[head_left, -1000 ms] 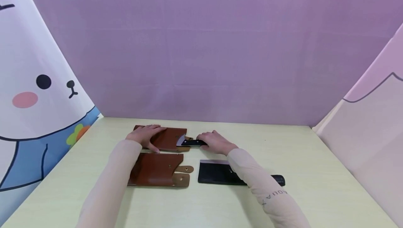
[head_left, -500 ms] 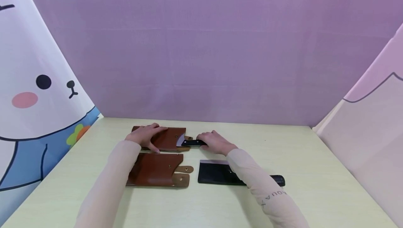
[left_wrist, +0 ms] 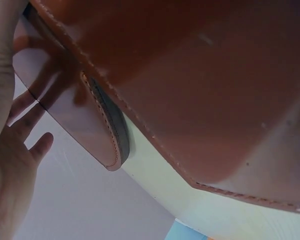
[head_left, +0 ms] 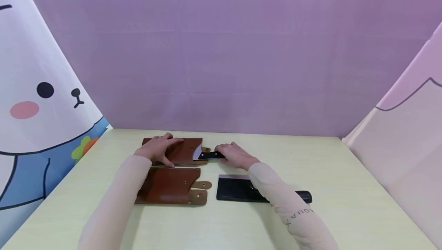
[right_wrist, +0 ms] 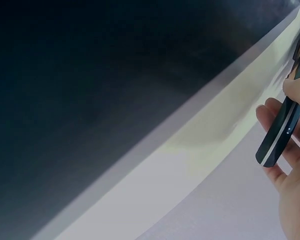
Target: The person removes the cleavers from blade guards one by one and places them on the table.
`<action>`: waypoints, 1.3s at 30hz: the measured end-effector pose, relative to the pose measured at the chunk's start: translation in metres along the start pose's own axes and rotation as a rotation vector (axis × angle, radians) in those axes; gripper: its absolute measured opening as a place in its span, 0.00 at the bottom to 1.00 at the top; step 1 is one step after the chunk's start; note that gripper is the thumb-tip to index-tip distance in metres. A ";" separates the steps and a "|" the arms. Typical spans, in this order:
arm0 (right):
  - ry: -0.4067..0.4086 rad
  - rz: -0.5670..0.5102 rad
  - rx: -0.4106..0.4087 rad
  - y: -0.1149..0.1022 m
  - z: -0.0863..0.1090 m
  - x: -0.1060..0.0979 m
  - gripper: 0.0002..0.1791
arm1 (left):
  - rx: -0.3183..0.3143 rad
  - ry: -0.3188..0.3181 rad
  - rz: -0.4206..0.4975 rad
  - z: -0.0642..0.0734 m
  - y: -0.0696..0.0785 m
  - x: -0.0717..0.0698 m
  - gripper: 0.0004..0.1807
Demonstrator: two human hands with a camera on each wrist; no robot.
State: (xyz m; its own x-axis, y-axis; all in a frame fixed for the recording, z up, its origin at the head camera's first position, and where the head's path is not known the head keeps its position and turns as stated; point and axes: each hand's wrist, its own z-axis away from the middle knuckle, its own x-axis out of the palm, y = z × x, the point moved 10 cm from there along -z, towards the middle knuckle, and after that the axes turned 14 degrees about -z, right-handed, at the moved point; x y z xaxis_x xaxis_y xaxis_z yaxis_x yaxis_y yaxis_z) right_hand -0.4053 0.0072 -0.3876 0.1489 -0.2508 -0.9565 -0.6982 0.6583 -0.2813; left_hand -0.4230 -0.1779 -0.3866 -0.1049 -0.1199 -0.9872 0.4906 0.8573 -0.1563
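Observation:
My left hand [head_left: 155, 149] spreads across the farther brown leather knife sheath [head_left: 183, 152], thumb at its near edge and fingers at the far edge. In the left wrist view, fingertips meet the edge of this sheath [left_wrist: 80, 110]. A kitchen knife [head_left: 207, 155] lies at the sheath's right mouth, a piece of bright blade showing by the black riveted handle; the rest of the blade is hidden. My right hand [head_left: 236, 156] holds the handle's end. The right wrist view shows thumb and fingers around the black handle [right_wrist: 277, 132].
A second brown sheath [head_left: 172, 185], with tan snap straps [head_left: 198, 196], lies nearer on the pale table [head_left: 207, 227]. Right of it rests a black cleaver [head_left: 235, 188] with a greyish edge, partly under my right sleeve. A purple backdrop [head_left: 221, 69] stands behind the table.
My left hand and the farther sheath have slid slightly left. The knife and my right hand stay nearly where they were.

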 end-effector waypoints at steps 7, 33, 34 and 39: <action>0.013 -0.003 -0.011 0.000 0.002 -0.002 0.14 | 0.015 0.057 -0.050 0.001 0.003 -0.007 0.55; 0.077 -0.089 -0.011 0.004 0.003 -0.008 0.14 | 0.013 0.094 -0.056 0.004 0.003 -0.019 0.56; 0.078 -0.093 -0.012 0.003 0.004 -0.009 0.14 | 0.015 0.094 -0.054 0.005 0.004 -0.020 0.56; 0.075 -0.098 -0.009 0.003 0.005 -0.009 0.15 | 0.027 0.096 -0.062 0.006 0.004 -0.021 0.55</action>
State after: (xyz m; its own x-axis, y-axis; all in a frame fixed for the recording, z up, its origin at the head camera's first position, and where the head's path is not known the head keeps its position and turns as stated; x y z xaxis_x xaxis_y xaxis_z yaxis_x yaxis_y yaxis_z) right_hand -0.4053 0.0147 -0.3798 0.1643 -0.3662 -0.9159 -0.6893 0.6216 -0.3722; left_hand -0.4138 -0.1746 -0.3665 -0.2178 -0.1224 -0.9683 0.5033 0.8359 -0.2189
